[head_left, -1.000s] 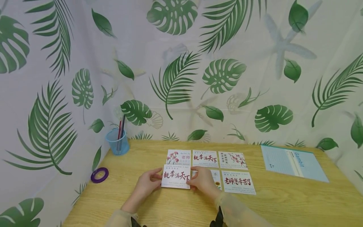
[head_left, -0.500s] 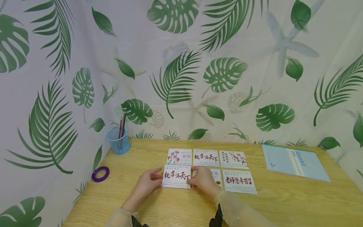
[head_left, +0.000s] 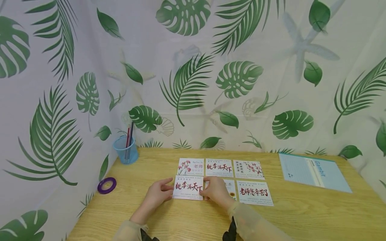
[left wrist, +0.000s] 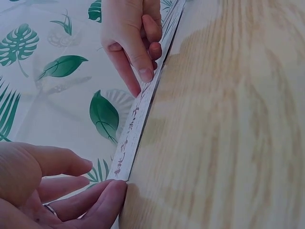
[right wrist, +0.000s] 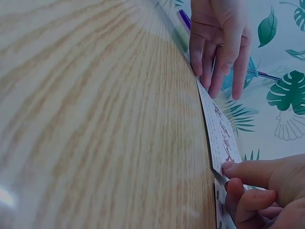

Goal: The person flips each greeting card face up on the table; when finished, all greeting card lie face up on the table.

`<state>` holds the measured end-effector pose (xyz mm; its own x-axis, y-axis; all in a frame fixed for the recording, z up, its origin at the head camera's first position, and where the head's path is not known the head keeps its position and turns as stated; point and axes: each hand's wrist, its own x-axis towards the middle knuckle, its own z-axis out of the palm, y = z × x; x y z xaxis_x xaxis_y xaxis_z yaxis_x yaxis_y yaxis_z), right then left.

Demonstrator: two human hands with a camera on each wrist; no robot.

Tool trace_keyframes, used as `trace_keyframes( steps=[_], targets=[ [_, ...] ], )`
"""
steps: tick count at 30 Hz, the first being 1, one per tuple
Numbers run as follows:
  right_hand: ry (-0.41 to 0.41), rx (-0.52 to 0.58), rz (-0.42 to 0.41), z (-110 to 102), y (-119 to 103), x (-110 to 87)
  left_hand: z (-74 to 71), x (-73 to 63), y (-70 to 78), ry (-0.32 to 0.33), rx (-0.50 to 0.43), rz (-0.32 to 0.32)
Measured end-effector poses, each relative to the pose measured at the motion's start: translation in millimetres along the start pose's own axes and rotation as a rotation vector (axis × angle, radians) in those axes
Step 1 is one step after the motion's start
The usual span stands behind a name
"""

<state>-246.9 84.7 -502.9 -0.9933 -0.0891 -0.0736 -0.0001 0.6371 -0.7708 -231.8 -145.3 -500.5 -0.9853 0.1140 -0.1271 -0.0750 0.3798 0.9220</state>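
A white greeting card [head_left: 188, 188] with dark red Chinese writing lies at the left end of the front row of cards. My left hand [head_left: 157, 195] is at its left edge, the fingers loosely extended and the thumb touching the near corner in the left wrist view. At the right edge, my right hand [head_left: 217, 191] pinches the card, thumb on top and a curled finger beneath, as the right wrist view [right wrist: 259, 188] shows from close up. Under that hand a sunflower card [head_left: 231, 186] is partly hidden. Beyond lies a carnation card [head_left: 190, 167].
Two more cards complete the back row: one red-lettered card [head_left: 218, 168] and one blossom card [head_left: 249, 169]. Another red-lettered card [head_left: 255, 192] lies front right. Around them are a blue notebook [head_left: 315, 172], a blue mesh pen cup [head_left: 126, 150] and a purple tape roll [head_left: 107, 185] on the wooden table [head_left: 304, 217].
The card has shifted very slightly, its far edge now lining up with the carnation card's near edge instead of overlapping it. Both hands keep nearly the same places.
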Motion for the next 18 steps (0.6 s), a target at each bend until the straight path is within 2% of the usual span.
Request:
trace_keyframes(
  steps=[9,18],
  targets=[
    [0.003,0.038,0.016,-1,0,-2.6,-1.8,-2.8,0.3,0.02,-0.025,-0.022],
    [-0.019,0.243,0.079,-11,0,-8.2,-6.3,-2.6,0.6,0.068,-0.055,-0.011]
  ],
)
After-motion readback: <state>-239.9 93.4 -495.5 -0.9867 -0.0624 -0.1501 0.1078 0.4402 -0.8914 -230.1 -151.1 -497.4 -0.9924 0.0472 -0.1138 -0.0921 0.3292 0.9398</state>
